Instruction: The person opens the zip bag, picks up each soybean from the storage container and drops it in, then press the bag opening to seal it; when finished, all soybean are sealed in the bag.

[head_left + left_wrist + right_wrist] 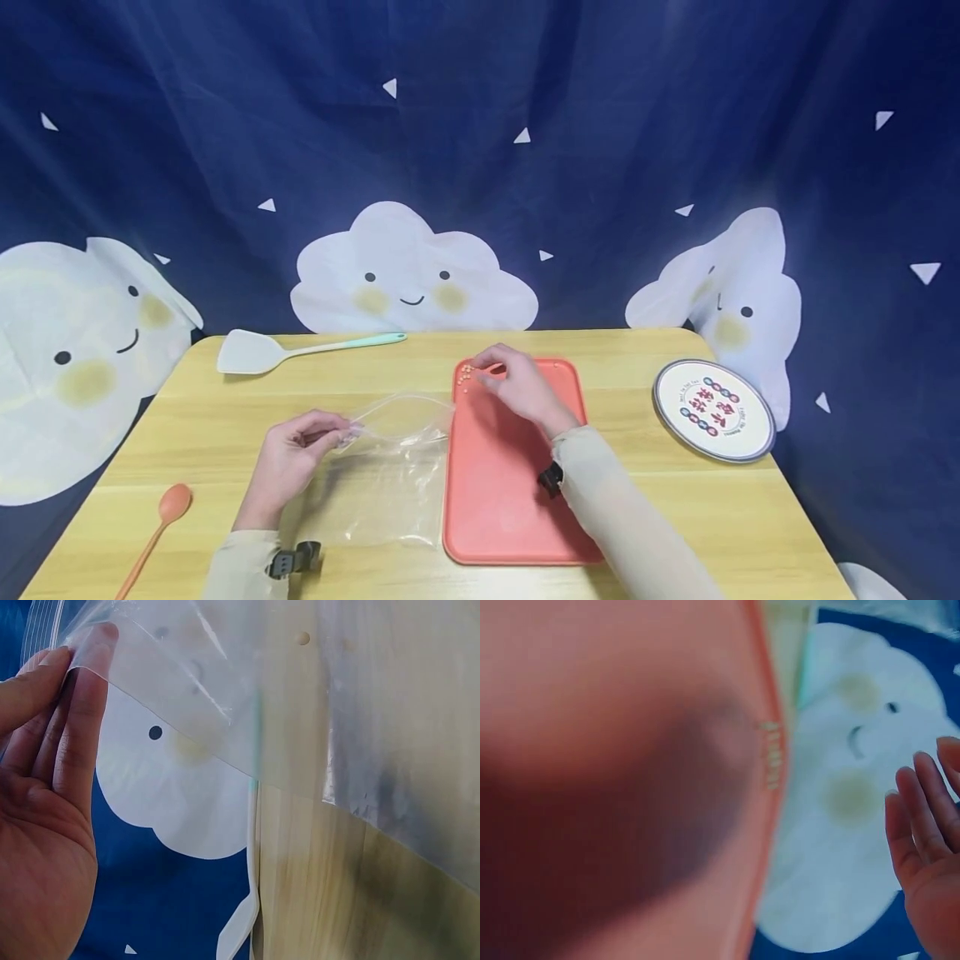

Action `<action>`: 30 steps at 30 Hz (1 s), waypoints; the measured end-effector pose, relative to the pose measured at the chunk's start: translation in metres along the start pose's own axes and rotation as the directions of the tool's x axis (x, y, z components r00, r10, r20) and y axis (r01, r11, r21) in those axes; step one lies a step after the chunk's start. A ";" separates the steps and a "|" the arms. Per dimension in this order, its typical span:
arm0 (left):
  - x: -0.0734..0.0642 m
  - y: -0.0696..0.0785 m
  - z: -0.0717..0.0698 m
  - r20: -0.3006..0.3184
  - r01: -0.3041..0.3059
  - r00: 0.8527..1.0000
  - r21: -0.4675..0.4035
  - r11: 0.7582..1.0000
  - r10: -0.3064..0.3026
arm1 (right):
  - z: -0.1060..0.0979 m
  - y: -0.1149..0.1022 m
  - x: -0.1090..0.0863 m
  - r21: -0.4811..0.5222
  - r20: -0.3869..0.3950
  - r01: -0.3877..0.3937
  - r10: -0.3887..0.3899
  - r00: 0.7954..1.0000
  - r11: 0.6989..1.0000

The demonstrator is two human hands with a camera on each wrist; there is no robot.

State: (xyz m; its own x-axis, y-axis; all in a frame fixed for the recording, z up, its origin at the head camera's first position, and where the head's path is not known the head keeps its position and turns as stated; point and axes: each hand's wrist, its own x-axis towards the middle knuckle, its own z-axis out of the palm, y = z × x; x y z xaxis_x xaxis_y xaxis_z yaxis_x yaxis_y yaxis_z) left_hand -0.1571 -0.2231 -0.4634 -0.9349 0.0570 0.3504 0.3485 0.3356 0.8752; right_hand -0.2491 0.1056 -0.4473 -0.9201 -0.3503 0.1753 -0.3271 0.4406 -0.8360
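Observation:
My left hand [285, 462] pinches the upper left corner of a clear zip bag [390, 500], whose mouth gapes at the top. In the left wrist view, thumb and fingers grip the bag's ribbed edge, and a small round pale spot [302, 638] shows through the plastic. To the right lies a coral-red rectangular tray [495, 500]. Several small yellowish kernels [464, 376] are gathered at its far left corner. My right hand [525, 393] hovers over the tray beside these kernels, its fingers relaxed and nothing seen between them in the right wrist view.
A white spatula [251, 353] with a mint handle lies along the table's back edge. An orange spoon [174, 503] rests at the front left. On the right is a white plate [738, 408] with a dark rim. A blue cloud-print curtain [480, 167] hangs behind the table.

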 end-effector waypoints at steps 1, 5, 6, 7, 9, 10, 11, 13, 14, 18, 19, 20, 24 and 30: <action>0.000 0.000 0.000 0.002 -0.001 1.000 0.002 1.000 0.001 | 0.002 0.006 0.001 -0.001 0.016 -0.025 0.025 1.000 1.000; 0.000 -0.002 -0.001 0.005 -0.004 1.000 0.008 1.000 0.004 | 0.011 0.029 0.006 -0.030 0.106 -0.094 0.096 0.990 0.995; 0.000 -0.002 -0.001 0.008 -0.004 1.000 0.008 1.000 0.004 | 0.013 0.033 0.007 -0.033 0.128 -0.106 0.110 0.986 0.994; 0.000 -0.002 -0.002 0.006 -0.004 1.000 0.013 1.000 0.004 | 0.014 0.036 0.009 -0.047 0.144 -0.107 0.113 0.983 0.993; 0.000 -0.001 -0.002 -0.001 -0.002 1.000 0.021 1.000 0.002 | 0.018 0.040 0.012 -0.077 0.170 -0.106 0.118 0.978 0.991; 0.000 -0.001 -0.003 -0.004 -0.001 1.000 0.026 1.000 0.001 | 0.019 0.041 0.014 -0.096 0.178 -0.099 0.115 0.977 0.990; 0.000 -0.002 -0.003 -0.006 0.001 1.000 0.029 1.000 -0.001 | 0.021 0.042 0.017 -0.124 0.187 -0.089 0.111 0.976 0.988; -0.001 -0.002 -0.003 -0.008 0.003 1.000 0.036 0.999 -0.003 | 0.024 0.043 0.021 -0.184 0.197 -0.064 0.101 0.975 0.981; -0.001 -0.003 -0.003 -0.004 0.005 1.000 0.034 0.999 -0.005 | 0.025 0.043 0.023 -0.199 0.205 -0.055 0.097 0.974 0.978; -0.001 -0.004 -0.001 0.022 0.007 1.000 0.025 1.000 -0.008 | 0.032 0.046 0.031 -0.241 0.222 -0.038 0.093 0.971 0.970; -0.001 -0.004 0.000 0.026 0.012 1.000 0.018 1.000 -0.012 | 0.033 0.046 0.032 -0.243 0.222 -0.036 0.092 0.971 0.969; -0.001 -0.004 0.000 0.027 0.015 1.000 0.013 1.000 -0.016 | 0.034 0.047 0.033 -0.246 0.222 -0.033 0.090 0.971 0.969; -0.001 -0.002 0.000 0.017 0.027 0.999 -0.003 1.000 -0.027 | 0.038 0.047 0.037 -0.283 0.225 -0.011 0.078 0.971 0.959; -0.001 0.002 0.000 0.024 0.023 0.999 0.010 1.000 -0.023 | 0.042 0.046 0.041 -0.360 0.251 0.013 0.083 0.964 0.933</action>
State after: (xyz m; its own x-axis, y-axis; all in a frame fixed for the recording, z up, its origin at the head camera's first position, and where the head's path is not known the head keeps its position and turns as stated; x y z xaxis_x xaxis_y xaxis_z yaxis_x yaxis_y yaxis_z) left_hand -0.1553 -0.2224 -0.4625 -0.9440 0.0716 0.3222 0.3265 0.3458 0.8797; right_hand -0.2930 0.0768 -0.5003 -0.8605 -0.5085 -0.0309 -0.3947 0.7039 -0.5905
